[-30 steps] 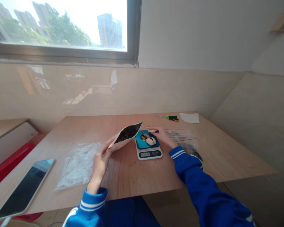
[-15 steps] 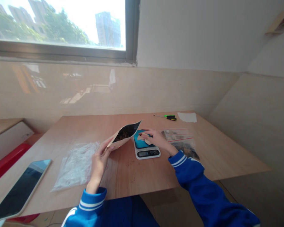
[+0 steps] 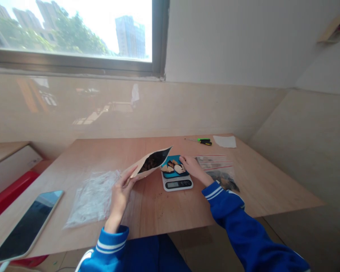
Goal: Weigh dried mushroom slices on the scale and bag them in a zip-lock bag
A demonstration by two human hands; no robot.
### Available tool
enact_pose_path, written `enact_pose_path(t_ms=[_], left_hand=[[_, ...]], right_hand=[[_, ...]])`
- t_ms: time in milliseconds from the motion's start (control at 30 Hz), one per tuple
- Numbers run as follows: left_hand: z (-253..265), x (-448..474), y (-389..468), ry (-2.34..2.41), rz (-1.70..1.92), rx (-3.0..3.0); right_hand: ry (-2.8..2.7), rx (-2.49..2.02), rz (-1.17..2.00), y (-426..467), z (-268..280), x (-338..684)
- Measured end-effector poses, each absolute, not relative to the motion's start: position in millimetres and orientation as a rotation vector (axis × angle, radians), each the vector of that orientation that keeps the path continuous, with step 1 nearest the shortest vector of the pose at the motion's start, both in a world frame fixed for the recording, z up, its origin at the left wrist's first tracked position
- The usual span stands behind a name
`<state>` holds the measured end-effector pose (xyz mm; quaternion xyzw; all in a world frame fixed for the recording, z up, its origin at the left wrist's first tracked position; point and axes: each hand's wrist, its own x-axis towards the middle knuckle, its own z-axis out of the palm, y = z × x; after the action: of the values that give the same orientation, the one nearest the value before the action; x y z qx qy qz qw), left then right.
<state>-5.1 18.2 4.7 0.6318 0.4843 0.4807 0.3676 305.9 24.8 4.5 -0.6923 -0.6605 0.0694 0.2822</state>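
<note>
My left hand (image 3: 123, 190) grips a tan paper pouch (image 3: 140, 173) by its near side. The pouch is tilted, its mouth facing right, with dark brown pieces (image 3: 150, 163) inside. Just right of that mouth sits a white kitchen scale (image 3: 170, 187) with a blue top. Several pale, dark-edged dried slices (image 3: 179, 169), resembling dried mushrooms, lie on the blue top. At its right edge is my right hand (image 3: 193, 166), fingers bent and drawn together. Whatever its fingertips may hold is hidden.
Clear plastic bags (image 3: 93, 200) lie left of the pouch, and a phone (image 3: 27, 226) farther left. Zip bags with dark pieces (image 3: 223, 179) rest right of the scale. Screwdrivers (image 3: 204, 141) and a white sheet (image 3: 224, 141) lie at the back. Crumbs dot the wooden table (image 3: 147, 223).
My right hand has shifted from over the middle of the scale to its right edge, its fingers drawing in. The slices on the scale are now uncovered. The pouch stays in my left hand.
</note>
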Motion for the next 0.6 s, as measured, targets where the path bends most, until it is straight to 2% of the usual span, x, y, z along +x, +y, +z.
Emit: enact_pose_path(t_ms=[200, 300, 367, 500, 600], left_hand=[[4.9, -6.5, 19.5, 1.213, 1.228, 1.63], [6.2, -5.5, 19.0, 1.185, 1.216, 1.632], [7.2, -3.7, 17.2, 1.175, 1.212, 1.644], [8.3, -0.3, 12.5, 1.227, 1.197, 1.661], [9.3, 0.8, 11.0, 1.255, 1.192, 1.661]], right_hand=[[-1.696, -1.788, 0.259, 24.3, 15.6, 308.1], [-1.545, -1.633, 0.179, 15.3, 49.8, 306.0], [-1.46, -1.371, 0.224, 3.6, 83.4, 298.4], [-1.835, -1.085, 0.559, -16.6, 145.7, 264.4], [-2.215, -1.094, 0.584, -10.8, 162.5, 236.8]])
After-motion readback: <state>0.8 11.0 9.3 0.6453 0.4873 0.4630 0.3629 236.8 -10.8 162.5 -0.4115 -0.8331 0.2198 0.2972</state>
